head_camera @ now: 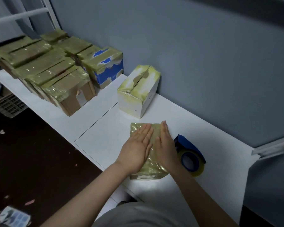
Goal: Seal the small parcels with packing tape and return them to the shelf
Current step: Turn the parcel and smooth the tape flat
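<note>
Head view: left hand (137, 145), right hand (165, 145) spread flat, pressing glossy tape-wrapped cardboard parcel (152, 167); risk: trapped wrinkles, tape edges may lift

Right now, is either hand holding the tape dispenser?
No: the left hand and right hand press flat on the parcel, while the tape dispenser lies beside it.

No text, brand or number could be read. A white label (81, 97) was seen on the cardboard parcel (70, 104) left of the white box (138, 95), but it was too blurred. Small print (112, 77) on the blue-and-white box (105, 66), behind and left of the white box, was likewise illegible.
</note>
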